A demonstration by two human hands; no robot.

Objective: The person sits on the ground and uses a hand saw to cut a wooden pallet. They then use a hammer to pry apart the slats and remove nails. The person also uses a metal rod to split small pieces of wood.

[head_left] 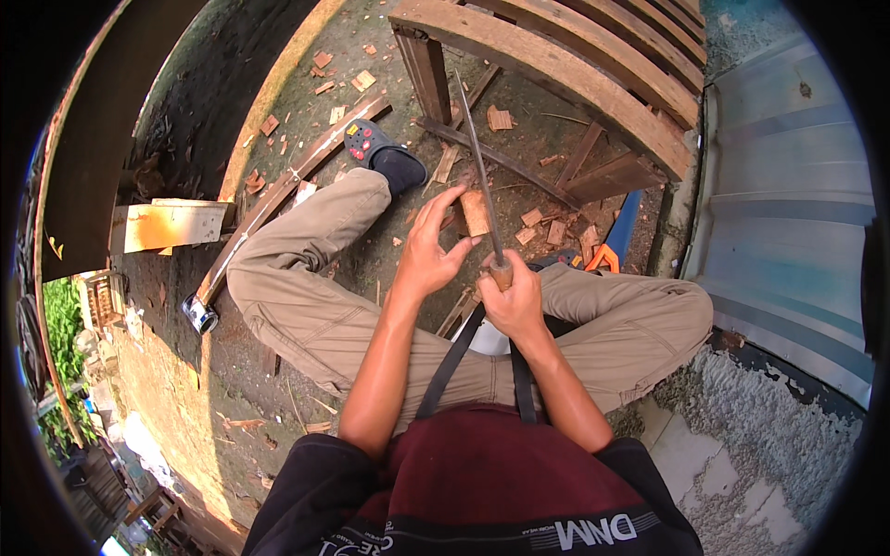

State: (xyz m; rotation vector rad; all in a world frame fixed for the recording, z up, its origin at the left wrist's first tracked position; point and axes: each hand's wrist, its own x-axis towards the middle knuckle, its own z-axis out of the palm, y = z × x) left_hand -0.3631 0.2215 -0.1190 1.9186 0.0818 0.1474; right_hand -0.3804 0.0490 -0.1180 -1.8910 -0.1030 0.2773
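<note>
At the frame's centre, the right hand (513,301) grips a long blade (476,148) by its wooden handle (502,273); the left hand (426,258) is open, fingers spread beside 1 wood block (476,213). Chips (501,119) scattered toward upper centre suggest some cutting is done; how much is left is unclear. The block's underside is hidden; whether the left hand touches it, I cannot tell.

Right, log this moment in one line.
left hand: fingers spread beside wood block, contact unclear | right hand: closed on handle of long tool | wood chips: on ground
</note>
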